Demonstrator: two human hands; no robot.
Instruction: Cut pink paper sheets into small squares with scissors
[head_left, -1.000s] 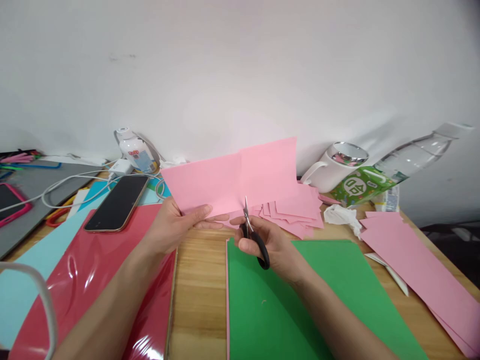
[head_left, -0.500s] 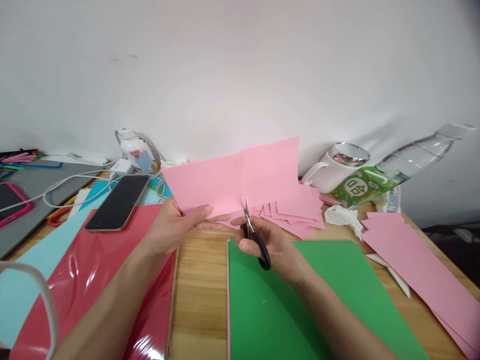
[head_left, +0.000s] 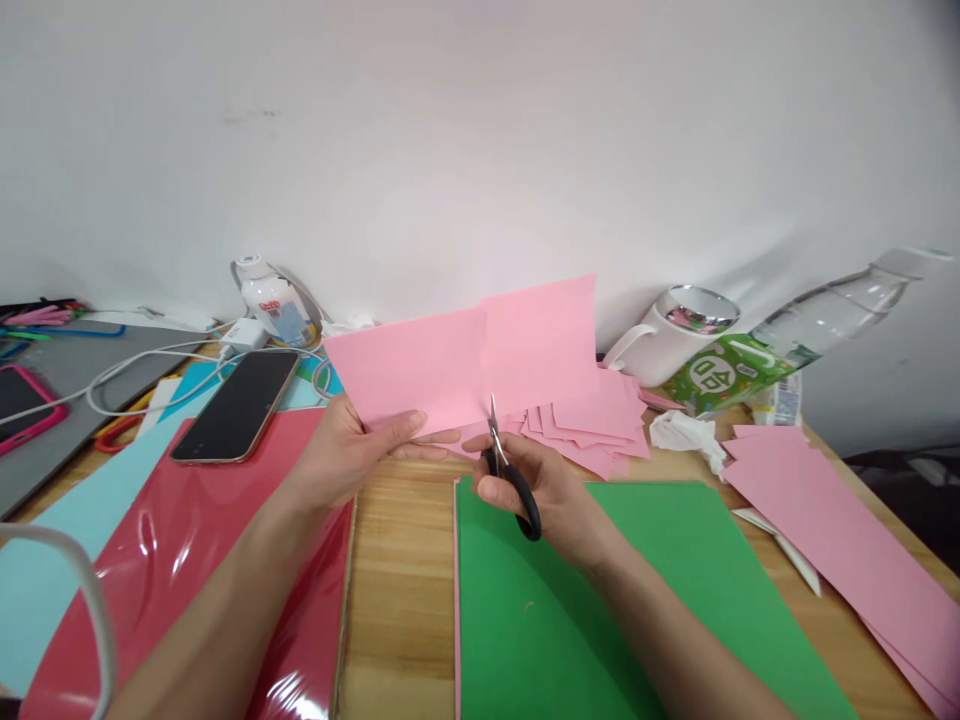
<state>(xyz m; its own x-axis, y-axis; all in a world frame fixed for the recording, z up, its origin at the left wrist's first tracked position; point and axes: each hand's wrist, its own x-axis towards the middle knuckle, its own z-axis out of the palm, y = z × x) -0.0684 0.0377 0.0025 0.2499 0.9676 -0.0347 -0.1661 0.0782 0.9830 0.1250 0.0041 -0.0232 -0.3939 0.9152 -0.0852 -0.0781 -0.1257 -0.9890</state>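
Observation:
My left hand [head_left: 375, 445] pinches the lower left edge of a pink paper strip [head_left: 412, 365], thumb in front. The strip is raised above the table and has a crease near its middle. Black-handled scissors [head_left: 517, 495] are in my right hand [head_left: 540, 480], blades pointing up at the strip's lower edge by the crease. The blades look nearly closed; whether they cut into the paper I cannot tell. Behind the strip lies a loose pile of pink paper pieces [head_left: 592, 430]. Below my right hand is a stack of green paper [head_left: 637, 600].
Red sheets in clear wrap [head_left: 172, 560] lie at left, with a phone [head_left: 236, 405] on top. Behind stand a white bottle [head_left: 274, 305] and a white mug [head_left: 667, 335]. A green packet [head_left: 716, 372], a clear plastic bottle [head_left: 840, 310], crumpled tissue [head_left: 686, 435] and long pink strips [head_left: 847, 540] are at right.

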